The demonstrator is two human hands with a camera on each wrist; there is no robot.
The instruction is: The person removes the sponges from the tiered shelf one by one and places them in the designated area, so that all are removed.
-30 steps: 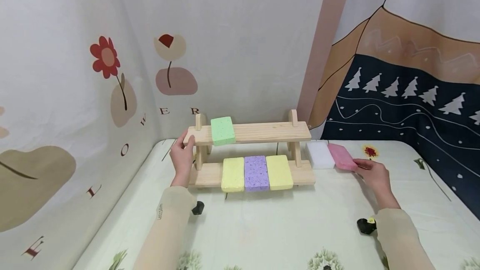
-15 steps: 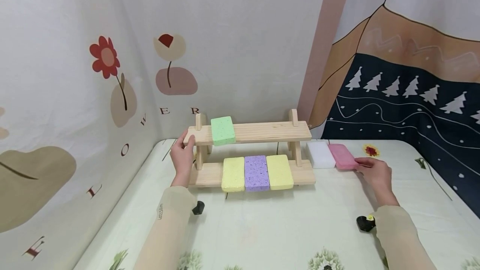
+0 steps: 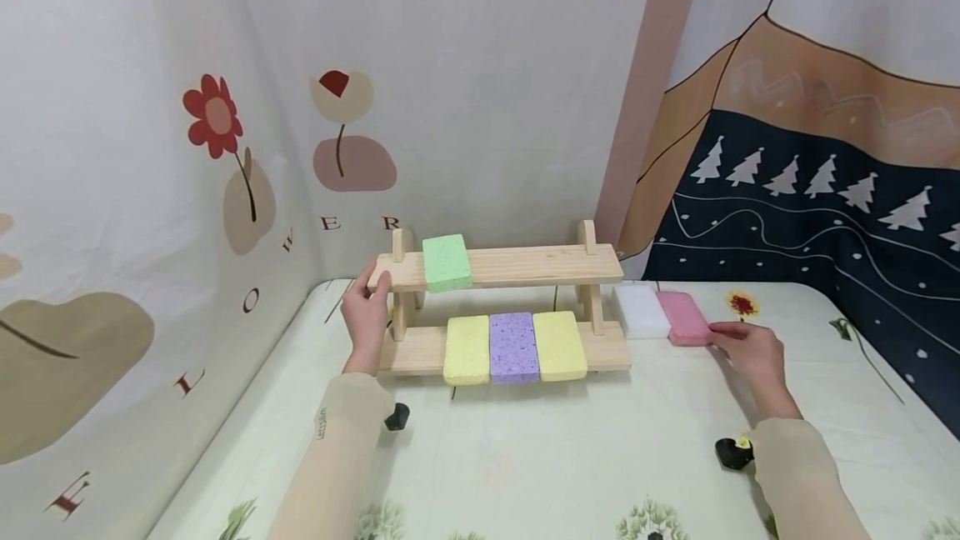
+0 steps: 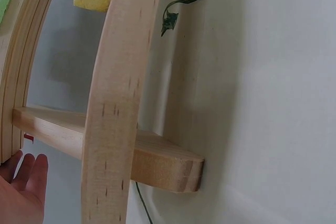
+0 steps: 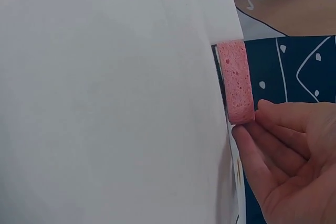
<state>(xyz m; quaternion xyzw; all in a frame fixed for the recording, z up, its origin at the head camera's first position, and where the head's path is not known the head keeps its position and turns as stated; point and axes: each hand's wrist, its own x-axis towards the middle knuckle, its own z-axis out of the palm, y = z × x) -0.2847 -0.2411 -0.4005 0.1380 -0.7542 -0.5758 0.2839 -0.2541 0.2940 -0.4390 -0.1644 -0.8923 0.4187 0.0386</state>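
Note:
My left hand holds the left end of the upper board of a two-tier wooden shelf; in the left wrist view its fingers lie along the board's end. A green sponge lies on that upper board, towards the left. On the lower board sit a yellow sponge, a purple sponge and another yellow sponge, side by side. My right hand pinches the right edge of a pink sponge, right of the shelf. Directly left of the pink one is a white sponge.
The shelf stands near the back of a table covered by a pale flowered cloth. Printed curtains hang behind and at the sides. Black devices are at both wrists.
The pink sponge has turned slightly, its right end coming a little nearer to me, with my right hand still on it. My left hand and the shelf have stayed in place.

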